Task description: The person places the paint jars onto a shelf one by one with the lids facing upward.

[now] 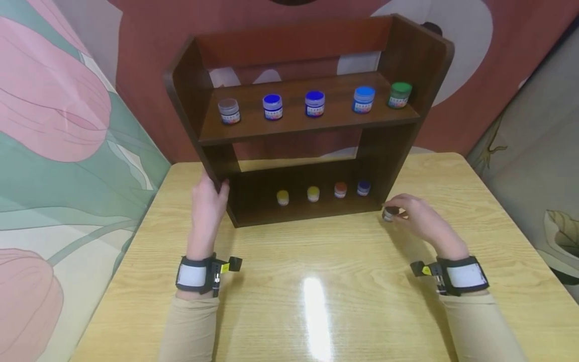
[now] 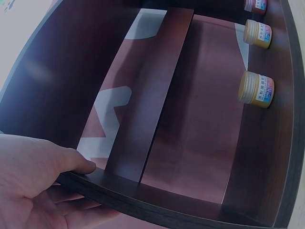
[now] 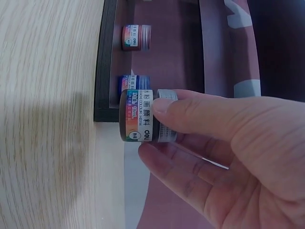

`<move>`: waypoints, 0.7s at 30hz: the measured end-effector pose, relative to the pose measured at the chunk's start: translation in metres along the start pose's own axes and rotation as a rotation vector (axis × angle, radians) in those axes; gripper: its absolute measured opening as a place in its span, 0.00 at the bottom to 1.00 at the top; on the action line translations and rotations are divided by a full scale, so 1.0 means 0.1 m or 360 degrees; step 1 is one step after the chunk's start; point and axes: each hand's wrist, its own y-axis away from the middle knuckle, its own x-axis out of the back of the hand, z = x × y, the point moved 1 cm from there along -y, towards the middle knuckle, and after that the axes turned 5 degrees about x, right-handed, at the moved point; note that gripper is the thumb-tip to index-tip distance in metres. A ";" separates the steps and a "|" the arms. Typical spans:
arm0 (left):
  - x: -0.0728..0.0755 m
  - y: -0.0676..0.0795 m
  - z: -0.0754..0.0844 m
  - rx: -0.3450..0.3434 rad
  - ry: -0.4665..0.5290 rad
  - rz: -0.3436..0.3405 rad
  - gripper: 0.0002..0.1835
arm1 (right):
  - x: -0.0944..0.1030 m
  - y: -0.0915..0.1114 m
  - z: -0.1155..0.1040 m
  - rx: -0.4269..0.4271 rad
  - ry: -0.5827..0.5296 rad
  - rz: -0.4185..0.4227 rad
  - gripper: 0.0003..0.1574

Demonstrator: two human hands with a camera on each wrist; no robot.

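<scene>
My right hand [image 1: 418, 218] pinches a small dark paint jar [image 3: 138, 117] by its clear lid, close to the front right corner of the brown wooden shelf [image 1: 271, 131]. The thumb lies across the lid in the right wrist view, label facing the camera. My left hand [image 1: 209, 208] grips the shelf's left side panel [image 2: 119, 198], its thumb on the inner face and the fingers round the outside. On the lower shelf stand two yellow jars [image 1: 313, 194], an orange-red jar [image 1: 340, 190] and a dark blue jar [image 1: 363, 189].
A row of jars stands on the upper shelf: a greyish one [image 1: 229, 111], two deep blue ones [image 1: 314, 104], a light blue one [image 1: 363, 100] and a green one [image 1: 399, 95]. The light wood table [image 1: 271, 296] bears the shelf. Behind it hangs a patterned cloth [image 1: 149, 90].
</scene>
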 end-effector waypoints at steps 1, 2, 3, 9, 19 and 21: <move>0.00 0.00 0.00 -0.0001 0.0002 0.0000 0.18 | 0.00 0.00 0.00 -0.0004 0.0000 0.0000 0.19; -0.01 0.00 -0.01 -0.0004 0.0004 0.0000 0.19 | -0.01 0.00 0.00 -0.0006 0.0000 0.0000 0.19; -0.01 0.00 -0.01 -0.0005 0.0006 -0.0002 0.19 | -0.01 0.01 0.00 -0.0006 0.0000 0.0003 0.19; -0.02 0.01 -0.02 0.0010 0.0014 -0.0020 0.19 | -0.04 0.00 -0.01 -0.0008 -0.0005 0.0020 0.19; 0.05 0.01 0.01 0.0015 0.0009 -0.0129 0.21 | -0.10 -0.05 -0.06 -0.0008 -0.0063 0.0033 0.21; 0.06 0.01 0.01 0.0008 -0.0007 -0.0166 0.22 | -0.10 -0.07 -0.09 -0.0013 -0.0077 0.0043 0.21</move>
